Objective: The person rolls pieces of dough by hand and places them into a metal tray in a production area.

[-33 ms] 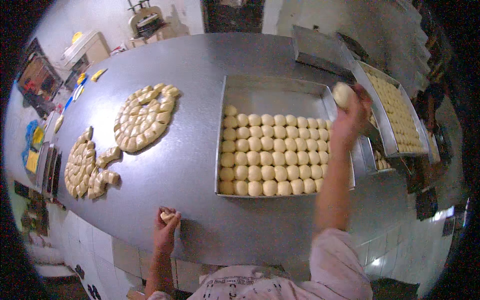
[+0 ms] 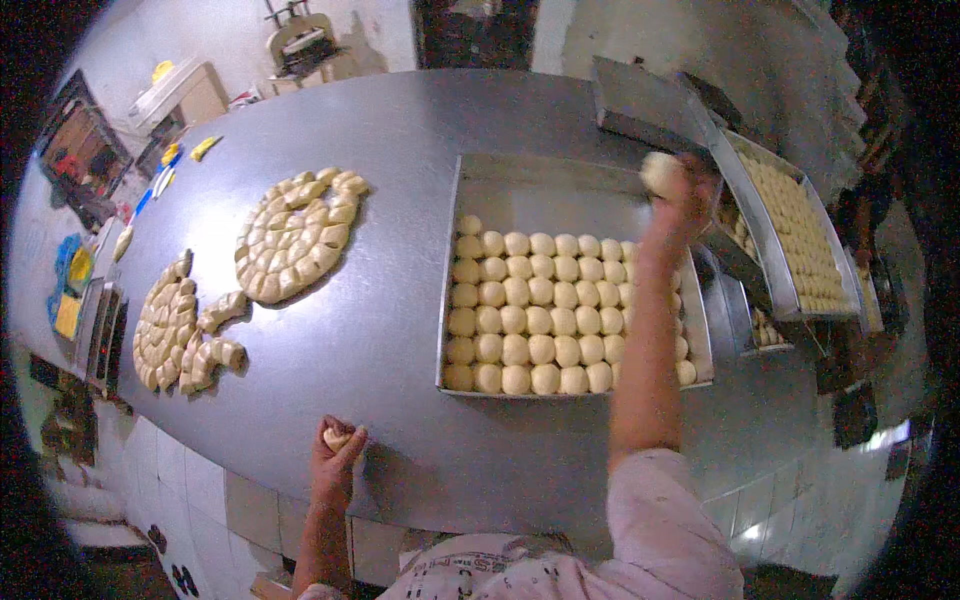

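My right hand (image 2: pixel 690 195) is stretched out over the far right part of a metal tray (image 2: pixel 545 180) and grips a round dough ball (image 2: pixel 660 172). Rows of dough balls (image 2: pixel 545 320) fill the near part of that tray; its far strip is bare. My left hand (image 2: pixel 335 455) rests near the table's front edge, closed around a small dough piece (image 2: pixel 335 437). Two cut rings of dough pieces lie on the steel table (image 2: pixel 400 130), one (image 2: pixel 295 235) in the middle left and one (image 2: pixel 180 330) nearer the left edge.
A second tray of dough balls (image 2: pixel 795 235) stands to the right, with an upturned tray (image 2: pixel 640 100) behind it. Small yellow and blue items (image 2: pixel 170 170) lie at the table's far left. A machine (image 2: pixel 300 40) stands against the back wall. White tiles face the counter front.
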A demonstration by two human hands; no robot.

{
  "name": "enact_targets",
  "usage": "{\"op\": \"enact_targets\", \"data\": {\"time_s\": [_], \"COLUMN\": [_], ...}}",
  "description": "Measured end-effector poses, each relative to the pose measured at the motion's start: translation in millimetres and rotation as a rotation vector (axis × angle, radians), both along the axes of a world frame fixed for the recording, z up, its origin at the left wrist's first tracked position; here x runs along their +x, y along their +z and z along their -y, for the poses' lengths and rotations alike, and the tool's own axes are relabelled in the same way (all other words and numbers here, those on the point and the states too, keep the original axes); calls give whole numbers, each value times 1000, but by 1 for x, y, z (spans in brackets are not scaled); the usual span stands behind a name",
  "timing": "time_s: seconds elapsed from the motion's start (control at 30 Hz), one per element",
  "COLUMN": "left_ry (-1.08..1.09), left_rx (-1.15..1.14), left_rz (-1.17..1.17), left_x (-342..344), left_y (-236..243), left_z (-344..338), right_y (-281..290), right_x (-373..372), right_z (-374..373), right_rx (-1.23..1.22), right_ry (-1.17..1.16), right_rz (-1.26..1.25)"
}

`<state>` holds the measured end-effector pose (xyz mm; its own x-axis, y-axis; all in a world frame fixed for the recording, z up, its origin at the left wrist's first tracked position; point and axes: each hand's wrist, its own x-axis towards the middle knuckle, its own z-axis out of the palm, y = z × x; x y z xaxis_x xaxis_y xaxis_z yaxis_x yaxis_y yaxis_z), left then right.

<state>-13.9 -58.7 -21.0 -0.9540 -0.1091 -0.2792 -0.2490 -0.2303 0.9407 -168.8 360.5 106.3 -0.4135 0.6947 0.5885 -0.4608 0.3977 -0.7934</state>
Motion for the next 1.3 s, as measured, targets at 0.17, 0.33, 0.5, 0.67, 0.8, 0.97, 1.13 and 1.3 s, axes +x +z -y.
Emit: {"op": "enact_targets", "data": {"time_s": [0.17, 0.33, 0.5, 0.67, 0.8, 0.97, 1.13, 1.3], "left_ry": [71, -178, -854, 69, 347, -208, -333, -304], "left_rx": [-111, 228, 231, -494, -1501, -1713, -1823, -1478], "left_rz": [19, -10, 267, 21, -427, -285, -353, -477], "left_x": [6, 12, -6, -66, -107, -144, -164, -163], "left_y": [0, -11, 52, -11, -26, -9, -19, -31], "left_z": [35, 47, 5, 138, 189, 227, 270, 221], "right_y": [-106, -60, -88, -168, -198, -164, -186, -165], "right_x": [-82, 51, 186, 326, 289, 262, 292, 233], "right_z": [77, 195, 218, 120, 67, 154, 72, 101], "right_rx": [576, 472, -102, 764, 1030, 721, 752, 517], "right_ry": [210, 789, 1024, 301, -422, -152, -489, -404], "right_rz": [910, 613, 1020, 1017, 1175, 1021, 1096, 1002]}}
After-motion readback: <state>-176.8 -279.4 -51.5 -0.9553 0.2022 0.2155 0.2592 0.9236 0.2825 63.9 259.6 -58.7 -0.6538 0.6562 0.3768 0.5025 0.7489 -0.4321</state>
